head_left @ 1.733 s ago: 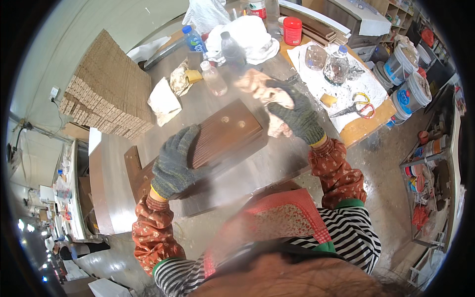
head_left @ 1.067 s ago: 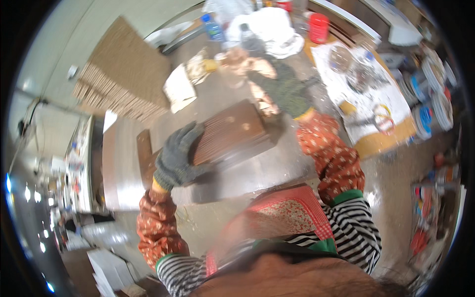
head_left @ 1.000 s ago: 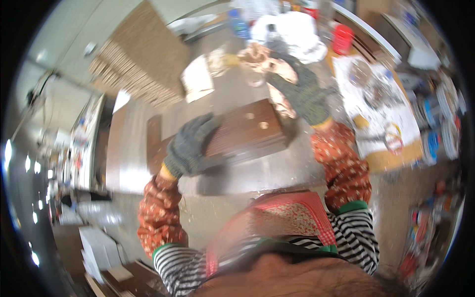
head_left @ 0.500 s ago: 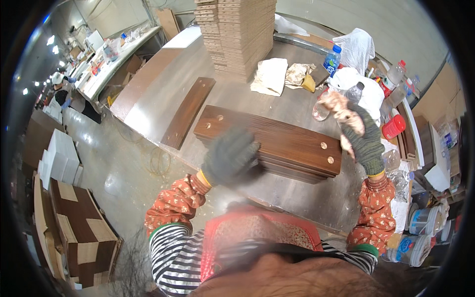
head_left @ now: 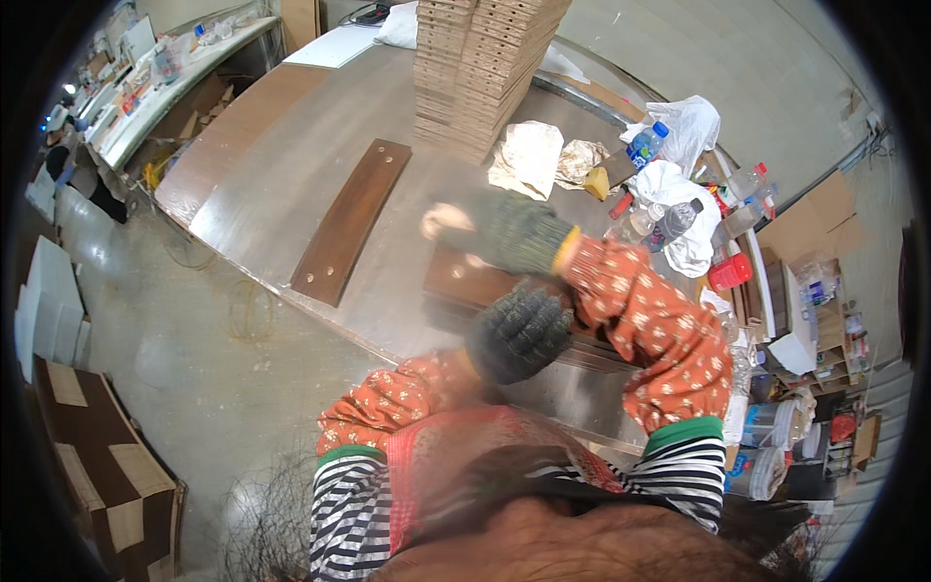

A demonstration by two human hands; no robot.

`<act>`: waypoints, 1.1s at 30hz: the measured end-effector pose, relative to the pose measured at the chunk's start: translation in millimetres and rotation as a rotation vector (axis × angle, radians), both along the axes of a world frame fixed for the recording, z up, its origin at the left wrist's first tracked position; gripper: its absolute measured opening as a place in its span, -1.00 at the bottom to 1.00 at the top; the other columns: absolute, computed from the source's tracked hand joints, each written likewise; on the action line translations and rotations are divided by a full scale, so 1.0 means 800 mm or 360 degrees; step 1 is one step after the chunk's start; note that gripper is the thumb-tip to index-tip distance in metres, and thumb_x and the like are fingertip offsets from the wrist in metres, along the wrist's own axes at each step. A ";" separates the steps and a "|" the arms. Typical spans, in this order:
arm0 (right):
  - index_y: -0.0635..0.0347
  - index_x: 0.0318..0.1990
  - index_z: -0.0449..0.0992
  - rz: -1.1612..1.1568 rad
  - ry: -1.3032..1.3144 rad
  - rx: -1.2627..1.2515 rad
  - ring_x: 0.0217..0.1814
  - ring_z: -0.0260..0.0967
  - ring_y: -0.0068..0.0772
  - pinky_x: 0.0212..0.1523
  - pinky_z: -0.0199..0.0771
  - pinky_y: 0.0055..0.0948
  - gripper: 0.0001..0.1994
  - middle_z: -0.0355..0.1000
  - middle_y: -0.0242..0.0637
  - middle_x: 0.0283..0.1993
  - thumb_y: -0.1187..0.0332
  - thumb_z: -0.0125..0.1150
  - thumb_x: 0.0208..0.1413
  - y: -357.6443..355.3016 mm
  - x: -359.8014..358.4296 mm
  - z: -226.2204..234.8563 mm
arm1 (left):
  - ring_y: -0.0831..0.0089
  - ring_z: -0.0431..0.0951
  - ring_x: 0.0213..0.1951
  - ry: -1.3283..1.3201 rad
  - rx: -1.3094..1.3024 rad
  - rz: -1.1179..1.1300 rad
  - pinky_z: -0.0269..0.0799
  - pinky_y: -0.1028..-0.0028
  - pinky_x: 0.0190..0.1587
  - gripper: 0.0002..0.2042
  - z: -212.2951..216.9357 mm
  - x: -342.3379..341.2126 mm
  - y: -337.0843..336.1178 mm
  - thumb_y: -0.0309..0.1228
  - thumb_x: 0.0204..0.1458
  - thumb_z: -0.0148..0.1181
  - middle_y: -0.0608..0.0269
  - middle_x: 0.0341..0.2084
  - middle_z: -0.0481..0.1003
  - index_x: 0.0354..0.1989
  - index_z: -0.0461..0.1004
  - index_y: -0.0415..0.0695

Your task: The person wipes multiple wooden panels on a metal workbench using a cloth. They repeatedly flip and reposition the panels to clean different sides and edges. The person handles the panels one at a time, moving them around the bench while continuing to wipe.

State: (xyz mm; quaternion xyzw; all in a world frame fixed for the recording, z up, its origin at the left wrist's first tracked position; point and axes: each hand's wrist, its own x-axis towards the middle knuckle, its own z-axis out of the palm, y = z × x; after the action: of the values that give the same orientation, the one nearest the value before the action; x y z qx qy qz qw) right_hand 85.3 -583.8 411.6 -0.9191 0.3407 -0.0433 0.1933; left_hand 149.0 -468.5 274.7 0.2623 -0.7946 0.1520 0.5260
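Observation:
My left hand (head_left: 519, 335), in a dark knitted glove, is curled over the near edge of a dark brown wooden board (head_left: 456, 279) lying on the metal-topped table (head_left: 291, 175). My right hand (head_left: 495, 233), also gloved, reaches leftward above the same board. It is blurred, with something pale at its fingertips, and I cannot tell whether it holds anything. A second, narrower brown board (head_left: 349, 223) with drilled holes lies flat to the left, apart from both hands.
A tall stack of brown panels (head_left: 485, 68) stands at the table's far side. Rags (head_left: 529, 155), white bags (head_left: 679, 121), water bottles (head_left: 645, 145) and a red cup (head_left: 729, 272) crowd the right end. Folded cartons (head_left: 97, 466) lie on the floor at lower left.
The view has swung and the hands moved closer together. My right hand has crossed from the board's right end to over its left part, and my left hand has pulled back to the near edge.

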 end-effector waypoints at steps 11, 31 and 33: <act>-0.04 -0.11 0.56 0.0725 0.0147 -0.0329 0.02 0.49 -0.17 0.07 0.46 -0.15 -0.77 0.52 -0.33 -0.04 0.20 0.22 0.09 0.010 0.083 0.020 | -0.01 0.45 0.17 -0.0163 0.0134 -0.0250 0.25 -0.11 0.32 -0.58 -0.030 -0.021 0.001 -0.32 0.17 -0.03 -0.15 0.14 0.44 0.16 0.45 -0.25; -0.06 0.33 0.39 -0.1296 -0.0294 -0.0351 0.30 0.38 -0.19 0.32 0.29 -0.28 -0.33 0.42 -0.15 0.29 -0.20 0.09 0.15 0.106 -0.397 0.067 | -0.02 0.46 0.16 -0.0163 -0.0006 0.0164 0.36 -0.09 0.26 -0.59 -0.006 -0.007 0.012 -0.21 0.17 0.25 0.06 0.09 0.48 0.13 0.51 -0.15; -0.15 0.32 0.41 -0.1827 -0.0030 -0.0534 0.31 0.37 -0.16 0.35 0.25 -0.26 -0.46 0.45 -0.37 0.28 -0.07 0.11 0.24 0.183 -0.463 0.040 | -0.05 0.46 0.15 -0.0217 -0.0028 0.0225 0.34 -0.08 0.27 -0.59 -0.012 -0.003 0.010 -0.22 0.17 0.25 0.05 0.09 0.49 0.13 0.51 -0.16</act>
State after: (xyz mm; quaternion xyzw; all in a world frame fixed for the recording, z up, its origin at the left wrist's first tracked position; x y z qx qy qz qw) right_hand -284.8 -437.3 444.0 -0.6057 0.7695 -0.2023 -0.0057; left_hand 147.0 -460.3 265.4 0.3021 -0.8068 0.2132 0.4608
